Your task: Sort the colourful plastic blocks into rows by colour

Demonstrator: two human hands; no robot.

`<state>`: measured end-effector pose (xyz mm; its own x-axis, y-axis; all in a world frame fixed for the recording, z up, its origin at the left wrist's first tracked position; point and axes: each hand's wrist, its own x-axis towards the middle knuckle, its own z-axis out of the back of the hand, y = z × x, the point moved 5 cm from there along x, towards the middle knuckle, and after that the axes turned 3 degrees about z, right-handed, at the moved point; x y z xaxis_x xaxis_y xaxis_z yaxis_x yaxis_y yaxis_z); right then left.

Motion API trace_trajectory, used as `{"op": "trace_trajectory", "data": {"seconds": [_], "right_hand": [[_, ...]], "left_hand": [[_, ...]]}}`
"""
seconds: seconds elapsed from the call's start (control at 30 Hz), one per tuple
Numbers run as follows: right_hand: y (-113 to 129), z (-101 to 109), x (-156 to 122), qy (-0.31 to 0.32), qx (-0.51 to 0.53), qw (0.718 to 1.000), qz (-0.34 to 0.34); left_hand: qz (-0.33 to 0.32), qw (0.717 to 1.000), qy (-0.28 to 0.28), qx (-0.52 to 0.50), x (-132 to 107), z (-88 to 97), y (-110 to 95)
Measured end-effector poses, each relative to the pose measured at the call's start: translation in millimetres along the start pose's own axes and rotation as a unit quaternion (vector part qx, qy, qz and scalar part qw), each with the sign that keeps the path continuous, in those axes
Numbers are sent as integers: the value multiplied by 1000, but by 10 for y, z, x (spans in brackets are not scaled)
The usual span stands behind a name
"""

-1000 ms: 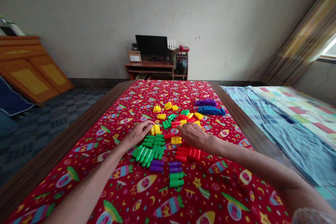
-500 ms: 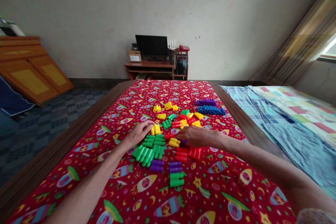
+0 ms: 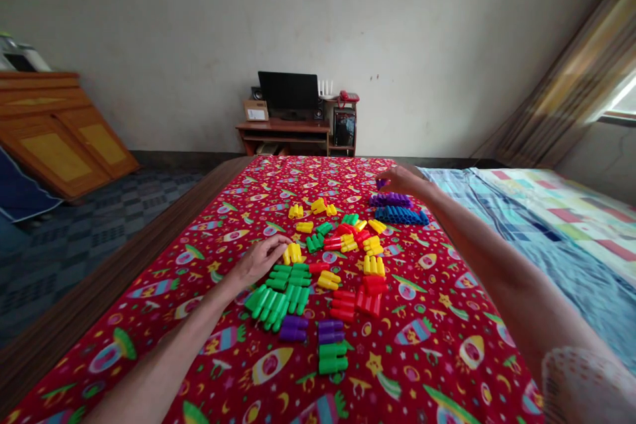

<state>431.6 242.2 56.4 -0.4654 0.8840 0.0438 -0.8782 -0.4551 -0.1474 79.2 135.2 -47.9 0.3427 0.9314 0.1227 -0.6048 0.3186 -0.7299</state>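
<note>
Plastic building blocks in several colours lie on a red rocket-print cloth (image 3: pixel 437 344) that covers a table. My left hand (image 3: pixel 258 258) rests on the cloth with fingers curled, its fingertips touching a yellow block (image 3: pixel 293 253) beside a cluster of green blocks (image 3: pixel 281 291). My right hand (image 3: pixel 405 180) is stretched far out to the right rear, pinching a small purple block (image 3: pixel 381 182) just above a row of purple blocks (image 3: pixel 390 199). A row of blue blocks (image 3: pixel 401 215) lies right in front of that row.
Red blocks (image 3: pixel 360 298), purple blocks (image 3: pixel 313 330) and a green block (image 3: pixel 334 358) lie nearer me. The wooden table edge (image 3: pixel 99 291) runs along the left. A bed with patterned sheets (image 3: pixel 556 212) stands to the right. A desk with a monitor (image 3: pixel 291 112) is against the far wall.
My right hand picked up a purple block from the middle pile and carried it to the far right, above the purple row. My left hand stayed by the yellow block.
</note>
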Motion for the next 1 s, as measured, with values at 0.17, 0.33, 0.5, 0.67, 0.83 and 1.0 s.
{"op": "trace_trajectory", "data": {"seconds": [0.17,0.33,0.5,0.67,0.83,1.0], "right_hand": [[-44,-304,43,38,-4,999,9],[-85,-386,24,38,-3,999,1],[-101,-362,-21,37,-7,999,-11],[34,-108,-89,-30,12,999,-2],[820,186,-371,-92,57,994,33],[2216,136,-964,-68,145,929,334]], "left_hand": [[-9,1000,1,0,19,-13,24],[-11,1000,1,-10,24,-13,39],[-8,1000,-4,-8,17,-10,45],[-10,1000,-4,-4,11,-12,25],[-8,1000,-1,-12,12,-11,30],[-15,1000,-1,3,14,-9,3]]}}
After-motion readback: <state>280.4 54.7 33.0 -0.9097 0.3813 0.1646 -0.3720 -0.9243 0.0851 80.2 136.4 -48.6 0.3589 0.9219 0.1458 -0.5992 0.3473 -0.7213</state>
